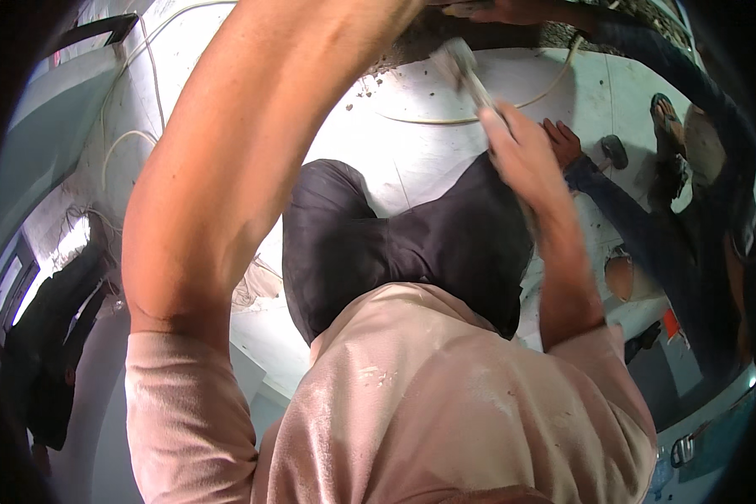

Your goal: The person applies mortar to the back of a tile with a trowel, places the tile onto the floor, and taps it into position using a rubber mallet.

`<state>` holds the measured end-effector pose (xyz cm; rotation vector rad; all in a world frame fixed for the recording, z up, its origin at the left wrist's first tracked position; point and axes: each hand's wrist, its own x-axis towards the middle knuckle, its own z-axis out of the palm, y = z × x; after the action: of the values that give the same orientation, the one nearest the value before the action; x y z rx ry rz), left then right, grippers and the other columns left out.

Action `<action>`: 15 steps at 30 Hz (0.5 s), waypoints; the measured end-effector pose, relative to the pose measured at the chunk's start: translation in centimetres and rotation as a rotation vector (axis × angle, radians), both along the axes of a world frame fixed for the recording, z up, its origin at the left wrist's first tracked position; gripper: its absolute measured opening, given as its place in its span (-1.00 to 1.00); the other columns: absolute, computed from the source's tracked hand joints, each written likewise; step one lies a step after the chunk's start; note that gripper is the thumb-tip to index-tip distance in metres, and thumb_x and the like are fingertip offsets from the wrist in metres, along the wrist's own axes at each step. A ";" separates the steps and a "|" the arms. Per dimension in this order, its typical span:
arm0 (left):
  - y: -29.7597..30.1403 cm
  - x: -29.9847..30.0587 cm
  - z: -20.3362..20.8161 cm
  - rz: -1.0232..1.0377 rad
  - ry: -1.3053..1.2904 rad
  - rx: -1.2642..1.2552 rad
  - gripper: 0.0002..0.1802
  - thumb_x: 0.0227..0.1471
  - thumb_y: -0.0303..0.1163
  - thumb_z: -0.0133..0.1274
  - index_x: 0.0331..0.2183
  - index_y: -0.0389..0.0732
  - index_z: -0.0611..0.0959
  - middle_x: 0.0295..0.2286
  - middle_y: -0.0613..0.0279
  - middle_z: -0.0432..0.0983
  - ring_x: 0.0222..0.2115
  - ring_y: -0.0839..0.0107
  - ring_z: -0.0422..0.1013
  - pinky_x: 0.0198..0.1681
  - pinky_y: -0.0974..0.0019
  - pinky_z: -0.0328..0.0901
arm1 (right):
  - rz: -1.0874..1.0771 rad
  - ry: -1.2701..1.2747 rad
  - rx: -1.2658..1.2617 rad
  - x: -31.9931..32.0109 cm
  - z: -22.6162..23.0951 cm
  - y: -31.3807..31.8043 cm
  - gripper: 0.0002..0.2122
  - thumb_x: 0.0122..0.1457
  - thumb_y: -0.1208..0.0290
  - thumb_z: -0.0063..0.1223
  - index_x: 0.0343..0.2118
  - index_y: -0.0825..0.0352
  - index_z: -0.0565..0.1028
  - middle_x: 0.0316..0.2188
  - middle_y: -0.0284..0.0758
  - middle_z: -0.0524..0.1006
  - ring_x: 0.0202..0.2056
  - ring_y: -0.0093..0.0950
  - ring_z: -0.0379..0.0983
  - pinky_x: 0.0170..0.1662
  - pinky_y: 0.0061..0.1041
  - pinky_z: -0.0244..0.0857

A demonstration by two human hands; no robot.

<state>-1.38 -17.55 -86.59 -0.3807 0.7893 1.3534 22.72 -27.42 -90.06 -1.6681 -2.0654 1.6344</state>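
Note:
My right hand (521, 151) is closed round the handle of a hammer (466, 71). The hammer's metal head is raised to the upper left of the fist and smeared by motion. My left forearm (260, 109) reaches up and out over the top edge, so the left hand and whatever it touches are hidden. Beyond the hammer lies a dark gap (420, 38) at the edge of the white floor (357, 126), with crumbs of debris along it.
A co-worker in dark blue sleeves (647, 235) crouches at the right. One of their hands (563, 141) rests on the floor near a dark-headed mallet (615, 151); the other (512, 10) is at the top. A pale hose (445, 121) curves across the floor. Another person's dark trousers (55, 319) show left.

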 end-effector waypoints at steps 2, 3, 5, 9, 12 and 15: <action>-0.4 0.7 2.2 -0.007 0.113 -0.061 -0.50 0.39 -0.16 -0.35 0.06 -0.41 0.35 0.03 -0.21 0.44 0.14 -0.08 0.34 0.28 -0.18 0.12 | 0.130 -0.122 0.078 5.3 4.0 -0.9 -0.62 0.29 0.13 -0.01 -0.17 0.44 0.51 -0.42 0.03 0.53 -0.36 -0.10 0.51 -0.25 -0.23 0.31; -0.3 0.5 2.3 -0.027 0.094 -0.068 -0.51 0.39 -0.17 -0.35 0.06 -0.42 0.34 0.04 -0.22 0.43 0.15 -0.08 0.34 0.28 -0.18 0.13 | 0.088 -0.167 0.076 7.7 5.7 -2.3 -0.64 0.28 0.16 0.01 -0.18 0.44 0.52 -0.43 0.02 0.53 -0.37 -0.09 0.50 -0.26 -0.23 0.32; 0.4 -0.3 1.6 -0.063 0.065 -0.076 -0.51 0.39 -0.20 -0.36 0.07 -0.43 0.32 0.05 -0.23 0.42 0.15 -0.10 0.33 0.27 -0.19 0.13 | 0.046 -0.268 0.095 12.4 7.2 -5.1 -0.68 0.27 0.21 0.04 -0.18 0.44 0.53 -0.44 0.02 0.54 -0.38 -0.06 0.51 -0.27 -0.22 0.33; 0.1 -0.2 1.7 -0.012 0.063 -0.131 -0.52 0.38 -0.25 -0.37 0.13 -0.44 0.27 0.07 -0.25 0.40 0.18 -0.11 0.29 0.28 -0.20 0.12 | -0.021 -0.415 0.145 21.0 4.8 -11.4 -0.71 0.25 0.27 0.05 -0.18 0.46 0.53 -0.44 0.06 0.56 -0.35 0.03 0.54 -0.26 -0.17 0.36; -0.2 -0.5 1.2 -0.023 0.086 -0.119 -0.49 0.39 -0.23 -0.41 0.14 -0.45 0.27 0.11 -0.24 0.35 0.19 -0.10 0.27 0.29 -0.19 0.12 | -0.059 -0.456 0.058 26.3 1.0 -15.4 -0.72 0.25 0.27 0.07 -0.17 0.43 0.53 -0.41 0.05 0.57 -0.32 0.07 0.53 -0.24 -0.13 0.37; -0.1 -0.3 0.6 -0.024 0.078 -0.114 -0.45 0.40 -0.21 -0.45 0.14 -0.48 0.30 0.13 -0.25 0.33 0.20 -0.09 0.27 0.29 -0.16 0.13 | -0.067 -0.565 0.045 29.5 -2.1 -18.9 -0.73 0.24 0.27 0.09 -0.16 0.39 0.54 -0.37 0.00 0.59 -0.28 0.07 0.52 -0.21 -0.09 0.37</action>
<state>-1.70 -17.67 -85.97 -0.4085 0.9361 1.3106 52.18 -46.30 -92.12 -2.3604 -2.1949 1.1741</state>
